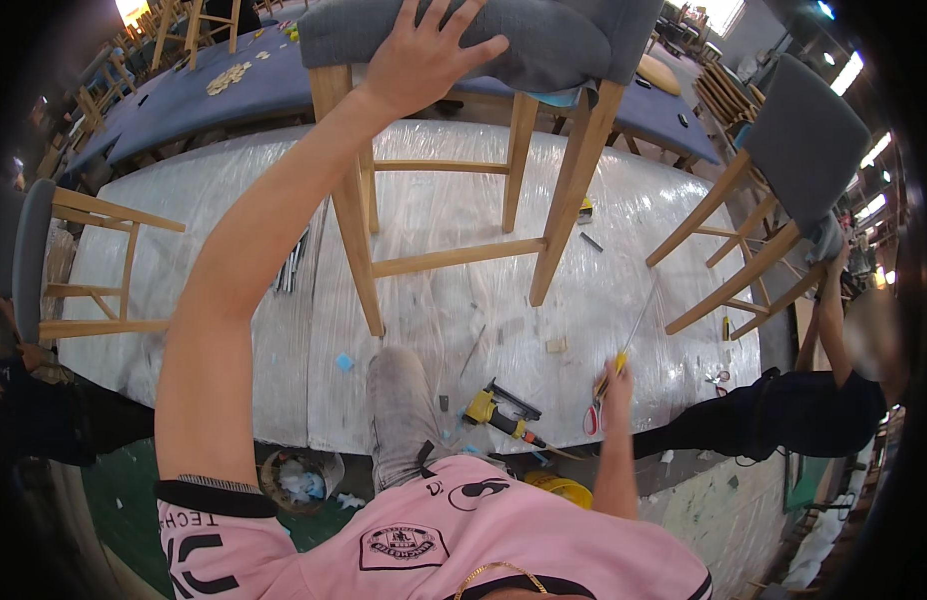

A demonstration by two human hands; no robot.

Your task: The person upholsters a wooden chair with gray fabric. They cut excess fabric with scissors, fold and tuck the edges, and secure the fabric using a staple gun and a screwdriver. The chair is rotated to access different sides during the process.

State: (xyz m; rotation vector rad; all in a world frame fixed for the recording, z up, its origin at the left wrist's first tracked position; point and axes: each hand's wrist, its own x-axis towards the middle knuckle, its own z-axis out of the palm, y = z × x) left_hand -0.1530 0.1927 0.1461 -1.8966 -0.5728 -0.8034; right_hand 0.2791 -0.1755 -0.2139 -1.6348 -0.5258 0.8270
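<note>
A wooden bar chair (459, 265) with dark grey upholstery stands upright on the plastic-wrapped table in front of me. My left hand (434, 55) lies on its grey padding with the fingers spread. A scrap of light blue material (562, 98) shows under the padding's right corner. Low on the right, my right hand (616, 385) is closed round the yellow handle of a screwdriver-like tool (641, 322), its long thin shaft pointing up and away. Red-handled scissors (592, 415) are right beside that hand; whether they touch it I cannot tell. A yellow and black staple gun (501, 412) lies left of them.
Plastic film covers the table (434, 215). At right, a person (804, 410) handles another grey chair (809, 140); a third chair (114, 260) stands left near another person. A blue-covered table (194, 105) is beyond. A scrap bucket (302, 480) and yellow container (562, 488) sit below the near edge.
</note>
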